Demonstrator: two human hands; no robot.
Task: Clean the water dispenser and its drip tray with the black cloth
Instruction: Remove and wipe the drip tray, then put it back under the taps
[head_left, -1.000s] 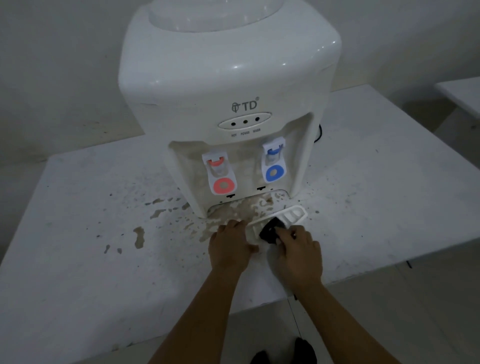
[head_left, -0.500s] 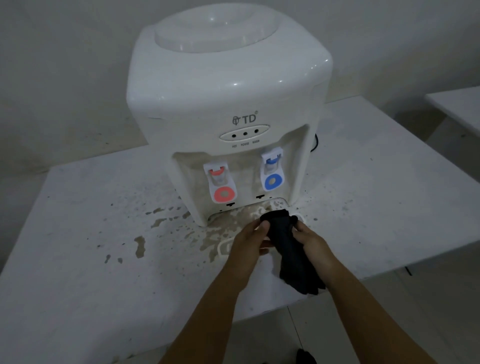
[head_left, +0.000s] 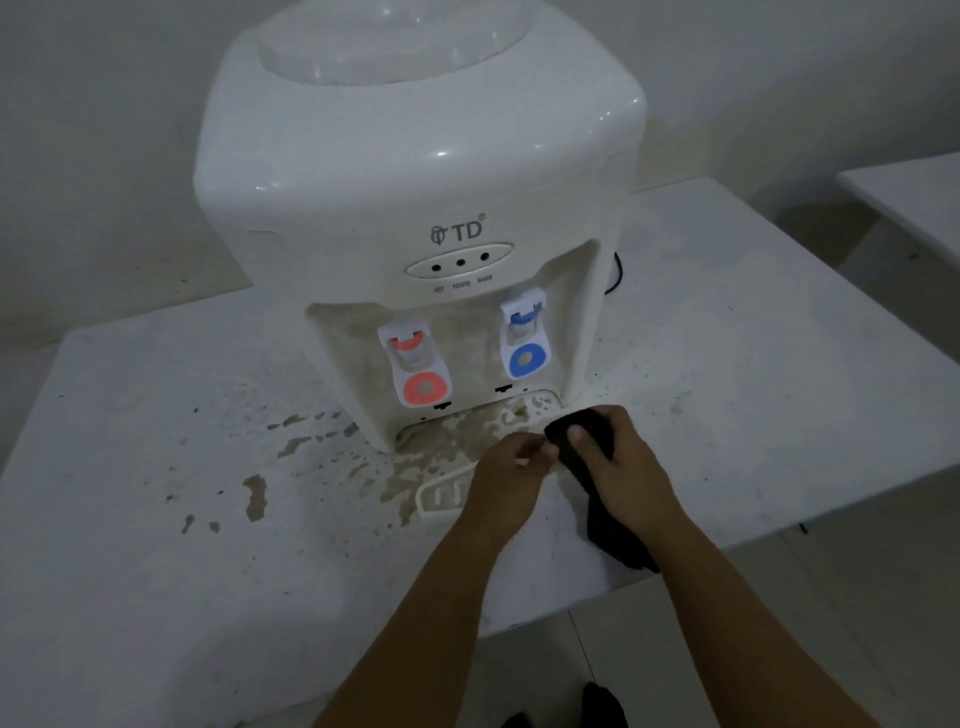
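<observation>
Right hand (head_left: 621, 457) grip holds the black cloth (head_left: 587, 441); left hand (head_left: 506, 480) grip on drip tray (head_left: 441, 493); dispenser (head_left: 415, 208) beyond looks dirty

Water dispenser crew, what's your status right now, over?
Right hand grips black cloth by dispenser base. Left hand on drip tray, out on table. Brown stains on base, nothing blocking.

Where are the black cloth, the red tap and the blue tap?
black cloth (head_left: 587, 441), head view, bunched top part.
red tap (head_left: 425, 387), head view, round paddle.
blue tap (head_left: 526, 359), head view, round paddle.
</observation>
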